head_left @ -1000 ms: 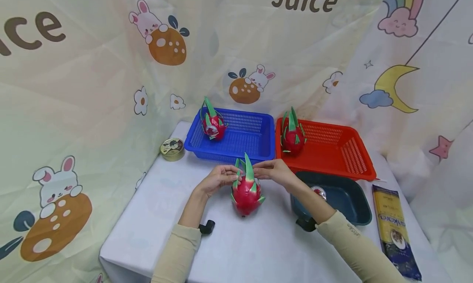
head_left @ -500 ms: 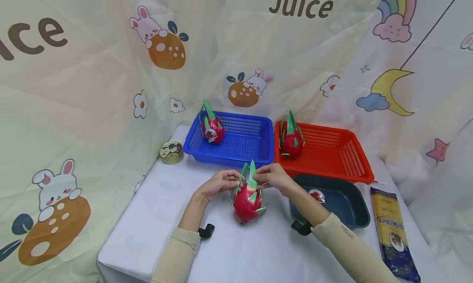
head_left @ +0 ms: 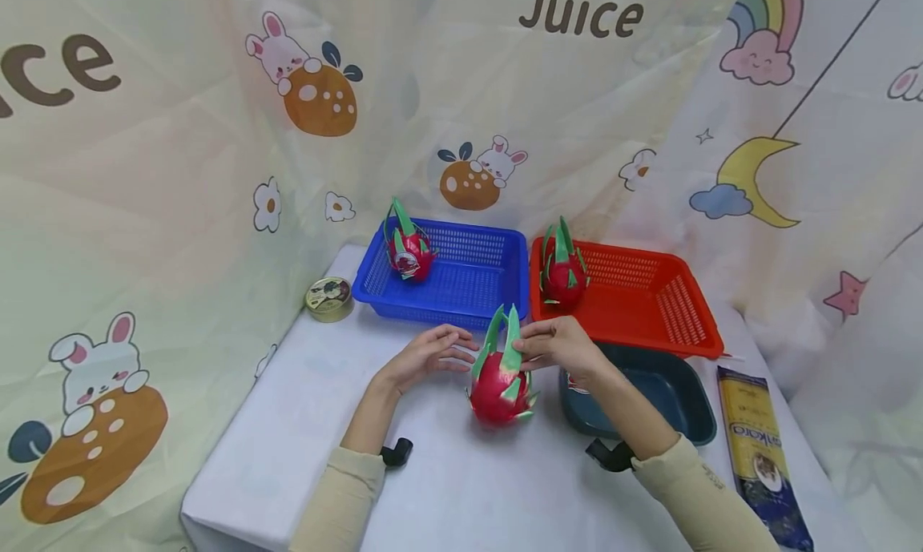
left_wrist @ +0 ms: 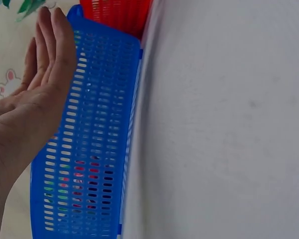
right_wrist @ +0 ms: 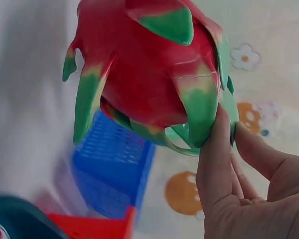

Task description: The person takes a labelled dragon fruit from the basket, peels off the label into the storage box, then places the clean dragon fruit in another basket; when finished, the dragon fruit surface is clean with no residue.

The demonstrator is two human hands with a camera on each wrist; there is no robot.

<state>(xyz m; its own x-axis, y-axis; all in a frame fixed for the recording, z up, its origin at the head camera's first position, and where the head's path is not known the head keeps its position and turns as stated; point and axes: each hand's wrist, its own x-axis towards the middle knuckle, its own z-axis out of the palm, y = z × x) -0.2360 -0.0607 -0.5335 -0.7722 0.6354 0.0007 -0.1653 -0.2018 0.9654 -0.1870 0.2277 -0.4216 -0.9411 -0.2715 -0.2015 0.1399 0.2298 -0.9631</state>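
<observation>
A red dragon fruit with green leaf tips [head_left: 499,393] hangs by its top leaves from my right hand [head_left: 566,348]. In the right wrist view the thumb and fingers [right_wrist: 217,154] pinch one long green leaf, and the fruit's body [right_wrist: 139,64] fills the upper part. To the left of the fruit, my left hand [head_left: 427,356] is held apart from it with fingers extended. The left wrist view shows that same hand [left_wrist: 45,79] with nothing in it, in front of the blue basket [left_wrist: 97,124].
The blue basket [head_left: 469,289] and the red basket [head_left: 649,300] each hold one dragon fruit. A dark teal basin [head_left: 671,400] sits behind my right forearm. A yellow and blue packet [head_left: 757,448] lies at the right, a round tin [head_left: 329,300] at the left.
My left hand has let go of the dragon fruit's leaves. My right hand now holds the fruit alone, and both have shifted a little to the right.
</observation>
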